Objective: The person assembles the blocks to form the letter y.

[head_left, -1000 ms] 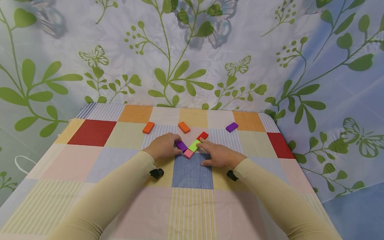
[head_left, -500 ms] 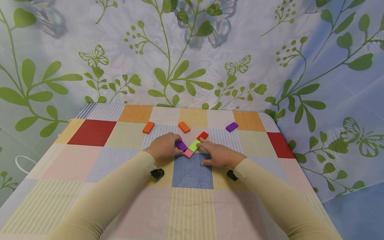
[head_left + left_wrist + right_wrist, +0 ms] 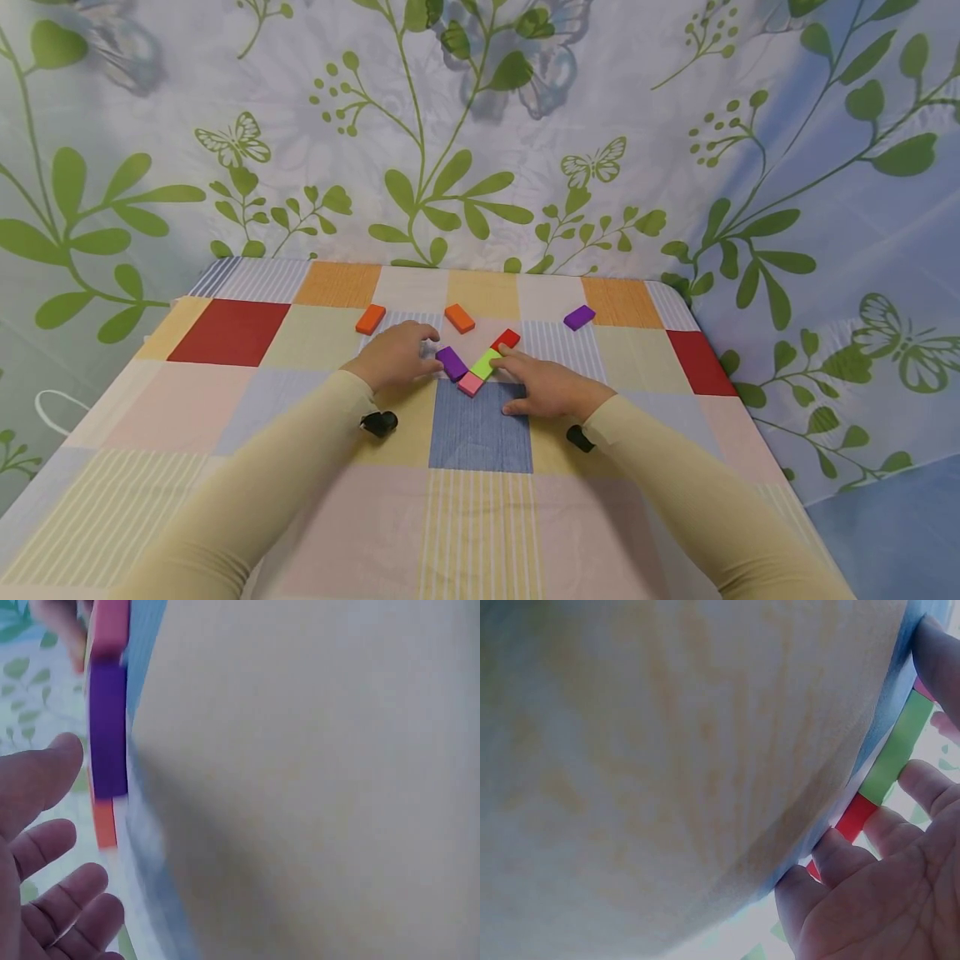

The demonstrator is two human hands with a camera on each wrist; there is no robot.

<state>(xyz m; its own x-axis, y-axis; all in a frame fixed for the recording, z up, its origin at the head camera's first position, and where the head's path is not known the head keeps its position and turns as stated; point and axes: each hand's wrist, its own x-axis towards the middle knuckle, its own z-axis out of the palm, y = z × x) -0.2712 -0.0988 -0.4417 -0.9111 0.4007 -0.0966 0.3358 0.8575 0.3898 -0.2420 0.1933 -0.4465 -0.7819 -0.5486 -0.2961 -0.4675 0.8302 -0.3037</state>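
A purple block (image 3: 452, 364), a pink block (image 3: 471, 383), a green block (image 3: 486, 364) and a red block (image 3: 506, 340) lie end to end in a V shape on the patchwork cloth. My left hand (image 3: 395, 356) is just left of the purple block, fingers relaxed and holding nothing. In the left wrist view a gap shows between the thumb (image 3: 56, 769) and the purple block (image 3: 109, 731). My right hand (image 3: 551, 386) rests its fingertips along the green block (image 3: 897, 750) and red block (image 3: 855, 817), its thumb set apart on the cloth side.
Two orange blocks, a left one (image 3: 371, 318) and a middle one (image 3: 460, 317), lie farther back. Another purple block (image 3: 579, 317) lies at the back right. A leaf-patterned curtain (image 3: 480, 167) hangs behind the table's far edge.
My left hand has let go of the purple block and moved a little left and back, leaving the block against the pink one. The right hand has stayed in place.
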